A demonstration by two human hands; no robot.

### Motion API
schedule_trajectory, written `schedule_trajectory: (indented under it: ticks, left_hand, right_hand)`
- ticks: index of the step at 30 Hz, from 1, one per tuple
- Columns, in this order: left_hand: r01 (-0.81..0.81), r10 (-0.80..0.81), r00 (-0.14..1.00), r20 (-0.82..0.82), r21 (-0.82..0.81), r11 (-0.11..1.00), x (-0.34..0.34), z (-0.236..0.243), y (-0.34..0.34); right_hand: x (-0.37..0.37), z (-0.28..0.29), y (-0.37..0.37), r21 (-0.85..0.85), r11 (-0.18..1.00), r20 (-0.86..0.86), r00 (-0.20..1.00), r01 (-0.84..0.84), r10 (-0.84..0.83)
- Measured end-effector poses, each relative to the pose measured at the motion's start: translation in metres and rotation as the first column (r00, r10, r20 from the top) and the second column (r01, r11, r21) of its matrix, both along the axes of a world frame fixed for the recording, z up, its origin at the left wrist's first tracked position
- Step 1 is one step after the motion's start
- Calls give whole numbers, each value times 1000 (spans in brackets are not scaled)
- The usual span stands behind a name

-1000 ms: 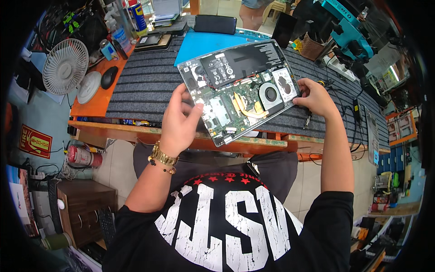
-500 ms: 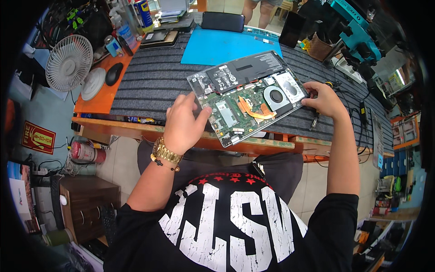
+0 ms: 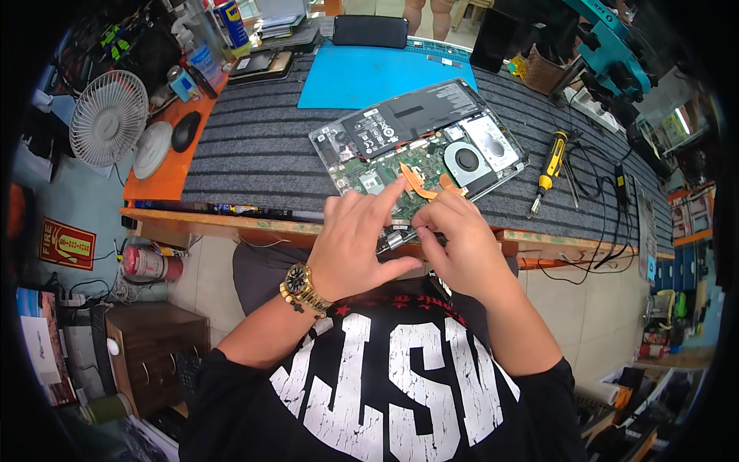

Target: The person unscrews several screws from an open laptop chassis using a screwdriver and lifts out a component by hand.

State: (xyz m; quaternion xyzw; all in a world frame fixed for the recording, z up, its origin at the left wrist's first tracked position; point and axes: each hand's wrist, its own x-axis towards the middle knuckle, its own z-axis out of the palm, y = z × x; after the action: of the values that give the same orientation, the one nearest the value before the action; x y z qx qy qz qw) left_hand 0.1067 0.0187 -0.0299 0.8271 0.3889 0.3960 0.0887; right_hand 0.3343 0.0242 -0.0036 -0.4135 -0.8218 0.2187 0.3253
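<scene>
A laptop with its bottom cover off [image 3: 404, 115] lies on the grey striped mat [image 3: 250, 138], showing black battery, green board, round fan [image 3: 466, 159] and copper heat pipe [image 3: 419, 185]. My left hand [image 3: 350, 242] is over its front part, thumb out and fingers apart, the index fingertip at the board beside the heat pipe. My right hand [image 3: 458, 242] has its fingers curled together at the board's front edge, right of the left hand; what they hold, if anything, is hidden. A yellow-and-black screwdriver [image 3: 550, 169] lies right of the laptop.
Behind are a blue silicone mat [image 3: 354, 73] and black phone [image 3: 369, 31]. On the left stand a white fan [image 3: 109, 117], black mouse [image 3: 185, 131] and bottles; on the right, black cables [image 3: 596, 200], a basket [image 3: 545, 73] and a teal microscope [image 3: 604, 54]. Someone's bare legs show beyond the desk.
Both hands have left the laptop's left and right sides and come inward to its front part. The laptop rests turned slightly on the mat, and the screwdriver is now fully visible.
</scene>
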Motion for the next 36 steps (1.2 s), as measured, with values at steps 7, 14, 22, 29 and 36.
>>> schedule_trajectory:
  ticks: [7,14,22,29,36]
  left_hand:
    - [-47,45,997,-56,-44,998,3,-10,2]
    - [-72,70,997,-45,-47,996,6,-12,2]
    - [-94,90,994,-67,-66,993,8,-12,3]
    - [-86,86,996,-38,-14,996,6,-12,4]
    - [42,-48,995,92,67,997,9,-19,5]
  right_hand:
    - [-6,-3,1,49,998,68,997,40,-43]
    - [-10,-5,-1,38,996,80,993,82,-85]
    - [-13,-6,-1,39,994,111,988,102,-106]
    - [-13,-4,0,29,994,119,987,102,-105]
    - [-13,-7,2,35,995,94,990,98,-101]
